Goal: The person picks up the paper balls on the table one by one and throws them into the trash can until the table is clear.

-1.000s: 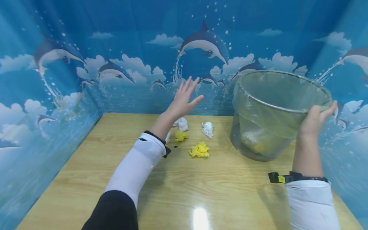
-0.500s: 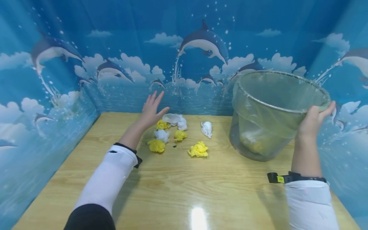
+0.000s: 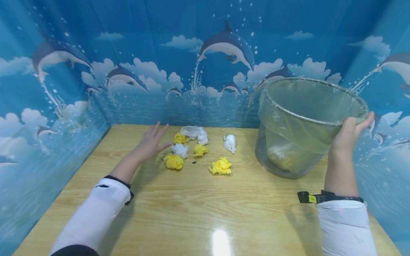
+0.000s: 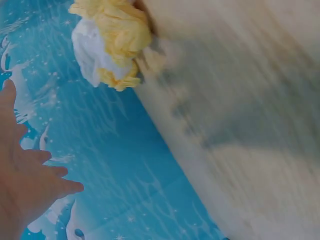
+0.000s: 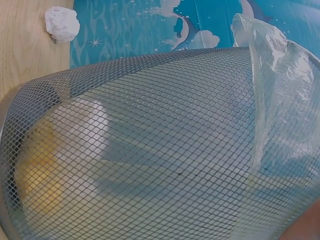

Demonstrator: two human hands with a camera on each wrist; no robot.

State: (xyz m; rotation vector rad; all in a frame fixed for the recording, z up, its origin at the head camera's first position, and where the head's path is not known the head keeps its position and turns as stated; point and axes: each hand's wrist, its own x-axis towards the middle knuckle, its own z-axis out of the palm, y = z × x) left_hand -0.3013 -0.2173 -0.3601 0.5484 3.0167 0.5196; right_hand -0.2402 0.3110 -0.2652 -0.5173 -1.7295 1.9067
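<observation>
My left hand (image 3: 150, 144) is spread, just left of a cluster of crumpled paper, holding nothing. Nearest to it are a yellow paper ball (image 3: 174, 162), a white paper ball (image 3: 180, 150) and another yellow one (image 3: 180, 138). In the left wrist view the fingers (image 4: 37, 156) are extended, apart from the paper. On the right, my right hand (image 3: 347, 138) grips the rim of a mesh wastebasket (image 3: 262, 151), which leans to the right. A translucent green bin liner (image 5: 280, 90) folds over its rim. Yellow and white paper (image 5: 42, 185) shows through the mesh.
More crumpled paper lies mid-table: a yellow ball (image 3: 221, 166), a smaller yellow one (image 3: 200, 150), a white one (image 3: 230, 143) and a white piece (image 3: 201, 135) at the back. A dolphin-print curtain (image 3: 144, 103) encloses the wooden table (image 3: 179, 206) behind and at both sides.
My left hand has swung left and lowered towards the table, uncovering the left-hand paper balls. The right hand and wastebasket have stayed nearly still.
</observation>
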